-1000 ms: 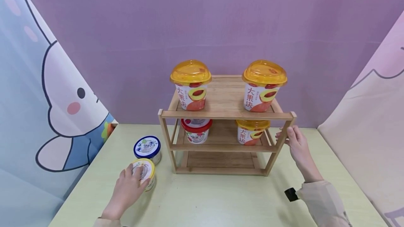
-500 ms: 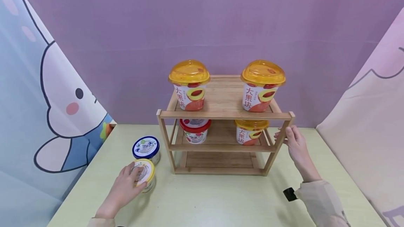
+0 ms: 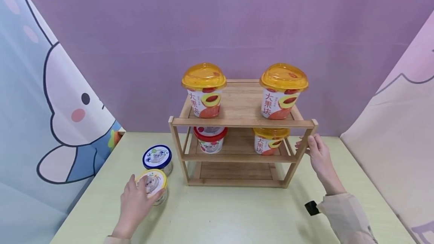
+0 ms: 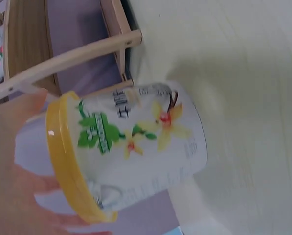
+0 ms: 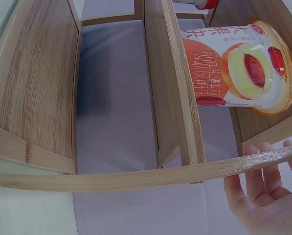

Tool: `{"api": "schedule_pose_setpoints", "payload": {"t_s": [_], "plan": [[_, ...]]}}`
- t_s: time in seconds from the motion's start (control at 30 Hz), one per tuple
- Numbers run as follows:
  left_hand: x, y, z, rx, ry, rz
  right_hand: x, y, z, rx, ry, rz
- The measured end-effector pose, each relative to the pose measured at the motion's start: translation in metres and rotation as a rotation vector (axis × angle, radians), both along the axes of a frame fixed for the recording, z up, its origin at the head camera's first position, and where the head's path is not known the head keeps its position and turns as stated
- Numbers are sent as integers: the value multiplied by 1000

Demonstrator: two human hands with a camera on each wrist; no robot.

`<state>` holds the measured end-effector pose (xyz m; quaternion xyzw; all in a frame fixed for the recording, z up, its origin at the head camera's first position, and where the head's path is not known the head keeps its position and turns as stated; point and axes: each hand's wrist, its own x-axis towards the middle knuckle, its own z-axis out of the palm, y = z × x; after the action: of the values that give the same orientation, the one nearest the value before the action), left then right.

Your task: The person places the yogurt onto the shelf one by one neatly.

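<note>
My left hand (image 3: pixel 136 202) has its thumb on the right side and its fingers at the left of a white tub with a yellow lid (image 3: pixel 154 183). In the left wrist view the tub (image 4: pixel 141 132) shows vanilla flowers, and thumb and fingers lie around its lid. Just behind stands a blue-lidded tub (image 3: pixel 158 157). My right hand (image 3: pixel 318 153) holds the right front post of a wooden shelf rack (image 3: pixel 242 123); in the right wrist view its fingers (image 5: pixel 256 186) curl over that post.
Two orange-lidded peach yogurt cups, left (image 3: pixel 204 93) and right (image 3: pixel 283 93), stand on the top shelf. Below are a red-lidded tub (image 3: pixel 211 142) and another peach yogurt cup (image 3: pixel 269 142). A purple cloth (image 3: pixel 217 29) hangs behind; printed cloths flank the table (image 3: pixel 217 217).
My left fingers have shifted over the yellow lid, from lying across it toward its left edge. The tub stays in about the same place. My right hand keeps its hold on the post.
</note>
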<state>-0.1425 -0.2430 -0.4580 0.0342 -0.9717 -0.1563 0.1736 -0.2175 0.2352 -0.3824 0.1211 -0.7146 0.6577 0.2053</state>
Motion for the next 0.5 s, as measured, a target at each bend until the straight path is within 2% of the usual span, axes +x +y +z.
{"api": "schedule_pose_setpoints", "payload": {"t_s": [0.13, 0.23, 0.4, 0.5], "plan": [[0, 6, -1, 19, -22, 64, 1, 0, 0, 24, -1, -6], [-1, 10, -1, 36, -28, 81, 1, 0, 1, 10, 4, 0], [-2, 11, -1, 50, -44, 76, 1, -1, 1, -33, 14, 13], [-2, 9, -1, 52, -38, 51, 1, -2, 2, -39, 18, 18]]}}
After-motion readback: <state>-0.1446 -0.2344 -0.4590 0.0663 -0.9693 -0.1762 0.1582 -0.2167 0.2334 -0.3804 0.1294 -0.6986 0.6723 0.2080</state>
